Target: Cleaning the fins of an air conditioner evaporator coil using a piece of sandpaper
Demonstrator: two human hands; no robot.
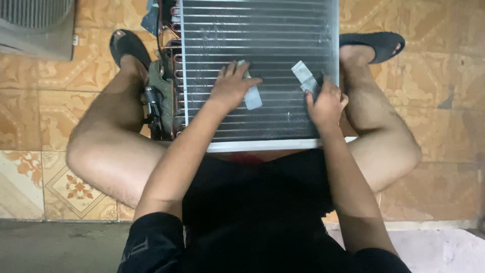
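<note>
Coil: I see the finned coil lying flat between the knees, its near edge at the lap.
Left hand: my left hand lies flat on the fins — fingers spread, pressing a grey strip.
Right hand: my right hand is curled, pinching a second strip near the coil's right edge.
Pipes: copper bends along the left side.
Far: black sandals on tiled floor.

1. Left hand lies flat on the finned coil panel, palm pressing a pale grey strip.
2. Right hand grips a second grey strip near the panel's right edge.
3. Copper tube bends line the panel's left side.
4. Black sandals flank it on the patterned tile floor.
</note>
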